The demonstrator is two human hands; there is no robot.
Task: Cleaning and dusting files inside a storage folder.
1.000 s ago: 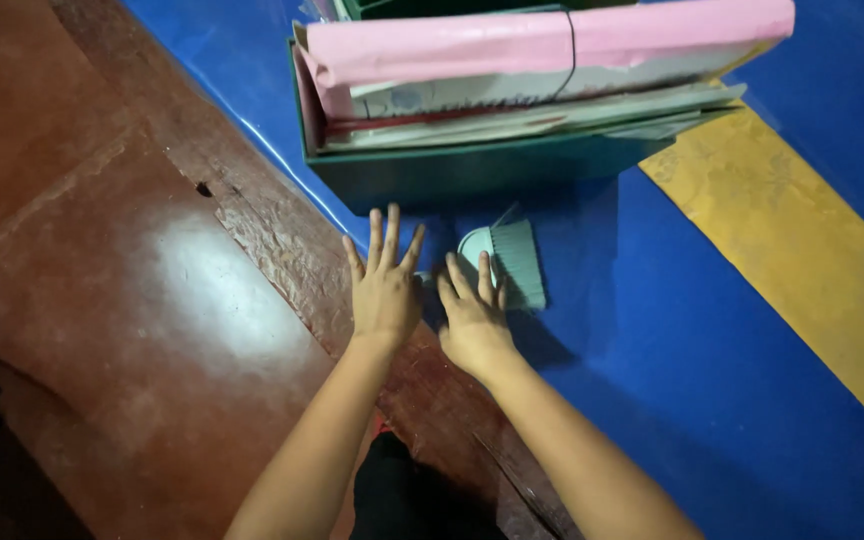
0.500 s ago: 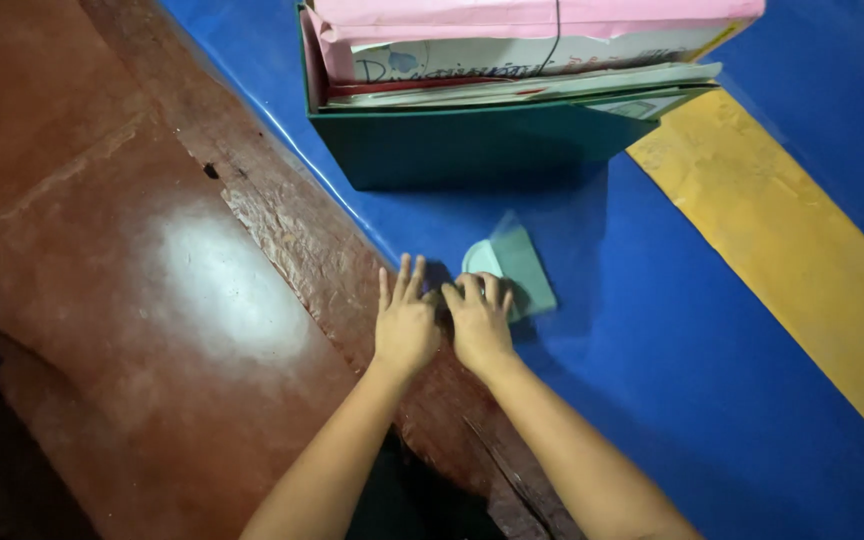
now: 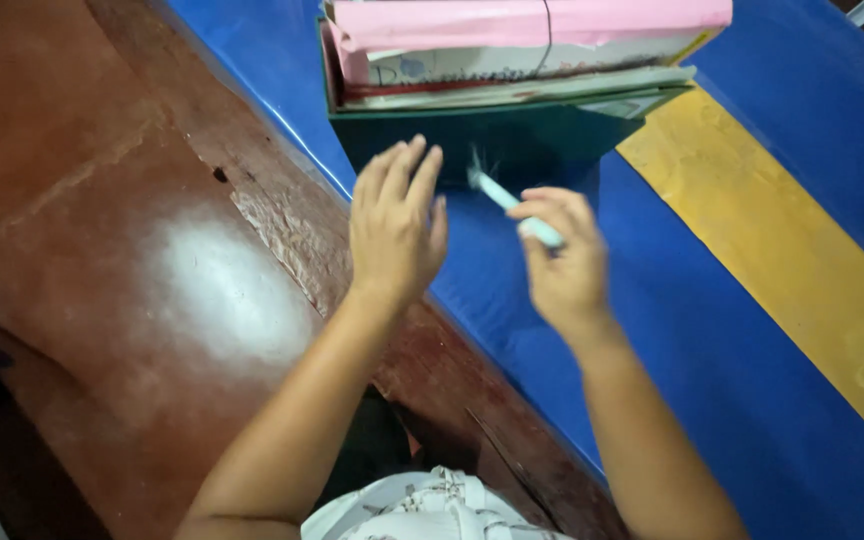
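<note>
Head view shows the right hand [image 3: 564, 262] pinching a folded pale paper piece [image 3: 512, 207] above the blue mat [image 3: 712, 340], left hand [image 3: 395, 225] open beside it; a loose pinch could drop it

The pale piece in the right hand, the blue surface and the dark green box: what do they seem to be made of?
Pale piece: probably folded paper, thin and matte, blurred. Blue surface: looks like smooth plastic sheeting or vinyl, with a glossy glint along its edge. Dark green box: likely cardboard, flat matte walls.
</note>
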